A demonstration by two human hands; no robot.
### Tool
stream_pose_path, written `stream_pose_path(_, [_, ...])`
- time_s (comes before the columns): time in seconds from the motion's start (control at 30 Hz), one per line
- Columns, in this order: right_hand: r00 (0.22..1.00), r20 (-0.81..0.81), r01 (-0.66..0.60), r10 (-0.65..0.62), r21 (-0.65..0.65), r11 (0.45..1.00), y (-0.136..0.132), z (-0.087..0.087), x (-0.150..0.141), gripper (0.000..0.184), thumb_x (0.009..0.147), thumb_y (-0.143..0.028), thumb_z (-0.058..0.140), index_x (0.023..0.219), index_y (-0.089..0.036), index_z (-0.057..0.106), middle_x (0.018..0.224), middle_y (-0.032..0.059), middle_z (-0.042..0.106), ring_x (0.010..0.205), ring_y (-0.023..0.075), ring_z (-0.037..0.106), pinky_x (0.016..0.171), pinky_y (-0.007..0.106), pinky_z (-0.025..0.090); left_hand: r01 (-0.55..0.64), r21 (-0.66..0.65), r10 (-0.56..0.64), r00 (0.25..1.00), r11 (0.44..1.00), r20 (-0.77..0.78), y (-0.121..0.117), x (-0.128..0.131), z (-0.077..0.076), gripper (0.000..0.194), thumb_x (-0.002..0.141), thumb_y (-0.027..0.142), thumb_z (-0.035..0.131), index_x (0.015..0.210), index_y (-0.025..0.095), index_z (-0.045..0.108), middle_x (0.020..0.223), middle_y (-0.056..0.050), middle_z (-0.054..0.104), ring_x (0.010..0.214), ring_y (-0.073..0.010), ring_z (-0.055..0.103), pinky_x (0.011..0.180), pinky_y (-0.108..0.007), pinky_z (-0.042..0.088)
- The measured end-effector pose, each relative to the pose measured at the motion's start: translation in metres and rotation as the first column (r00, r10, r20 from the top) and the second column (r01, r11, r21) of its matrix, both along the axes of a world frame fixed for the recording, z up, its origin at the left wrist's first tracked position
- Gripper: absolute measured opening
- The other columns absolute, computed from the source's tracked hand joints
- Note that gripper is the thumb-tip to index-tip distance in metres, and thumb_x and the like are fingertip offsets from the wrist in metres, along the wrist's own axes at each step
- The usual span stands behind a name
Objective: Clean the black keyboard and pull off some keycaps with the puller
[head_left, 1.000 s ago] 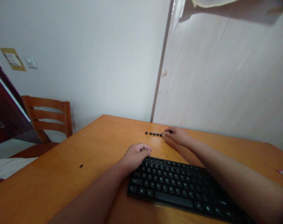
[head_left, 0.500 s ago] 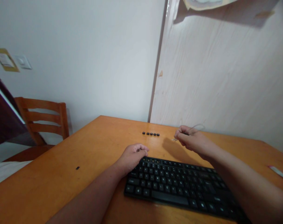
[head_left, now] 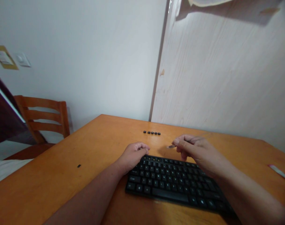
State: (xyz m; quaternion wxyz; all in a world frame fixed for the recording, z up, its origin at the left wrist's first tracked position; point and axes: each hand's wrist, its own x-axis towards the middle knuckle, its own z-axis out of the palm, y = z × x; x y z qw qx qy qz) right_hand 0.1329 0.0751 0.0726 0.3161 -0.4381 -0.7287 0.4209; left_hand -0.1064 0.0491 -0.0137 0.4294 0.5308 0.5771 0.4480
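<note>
A black keyboard [head_left: 170, 181] lies at a slant on the wooden table in front of me. My left hand [head_left: 135, 153] is closed at its upper left corner, fingers curled against the edge. Near that corner, several key positions [head_left: 154, 159] in the top row show bare sockets. My right hand [head_left: 189, 147] pinches a thin tool [head_left: 171, 146] above the keyboard's far edge; its short dark tip points left, and a faint, clear end trails behind the hand. Blur hides the tool's exact kind. Several small black keycaps [head_left: 152, 133] stand in a row beyond the keyboard.
A small black piece [head_left: 78, 166] lies on the table [head_left: 97, 140] at left. A white, pink-ended slim object [head_left: 279, 172] rests near the right edge. Behind the table rise a white wall and a pale panel [head_left: 215, 78]. A wooden chair [head_left: 43, 112] stands at left.
My right hand has come down and nearer the keyboard, and the tool's dark tip now shows ahead of its fingers. My left hand stays at the corner. The view has tilted slightly.
</note>
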Motion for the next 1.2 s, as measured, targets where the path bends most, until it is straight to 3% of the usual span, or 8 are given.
stream_pose_path(0.17, [0.999,0.03,0.024,-0.023,-0.039,0.999,0.005,-0.022,-0.006,0.027,0.082,-0.045,0.062,0.074,-0.021,0.053,0.057,-0.0043,0.051,0.045,0.0097,0.042,0.044,0.024,0.032,-0.001,-0.005,0.001,1.0,1.0,-0.017,0.002,-0.001,-0.001,0.023,0.076,0.031,0.06,0.09,0.016,0.071,0.085,-0.004,0.072,0.079,-0.0185,0.062,0.074,-0.027,0.044])
stream_pose_path(0.33, [0.994,0.112,0.005,-0.007,0.021,1.0,0.01,-0.037,-0.009,0.024,0.082,-0.04,0.062,0.073,-0.021,0.052,0.059,-0.0036,0.051,0.05,0.0106,0.043,0.047,0.024,0.032,0.01,-0.001,-0.01,0.999,1.0,-0.032,0.002,-0.001,-0.001,0.023,0.076,0.03,0.059,0.089,0.015,0.071,0.087,-0.004,0.072,0.08,-0.0186,0.062,0.073,-0.027,0.045])
stream_pose_path(0.97, [0.975,0.223,-0.013,-0.007,0.088,0.996,0.008,-0.046,-0.011,0.02,0.086,-0.038,0.057,0.074,-0.021,0.053,0.061,-0.0032,0.051,0.053,0.0118,0.042,0.052,0.026,0.033,0.015,0.016,-0.015,0.999,1.0,-0.043,0.002,-0.001,-0.003,0.025,0.077,0.032,0.059,0.092,0.015,0.071,0.087,-0.005,0.073,0.079,-0.0186,0.063,0.074,-0.028,0.046])
stream_pose_path(1.2, [0.964,0.263,-0.008,-0.045,0.197,0.98,0.005,-0.049,-0.016,0.019,0.083,-0.036,0.055,0.072,-0.021,0.051,0.063,-0.0021,0.051,0.057,0.0137,0.046,0.056,0.028,0.035,0.01,0.02,-0.008,0.997,1.0,-0.07,0.003,-0.002,-0.004,0.025,0.077,0.031,0.059,0.093,0.016,0.072,0.089,-0.004,0.073,0.082,-0.0193,0.064,0.076,-0.028,0.046])
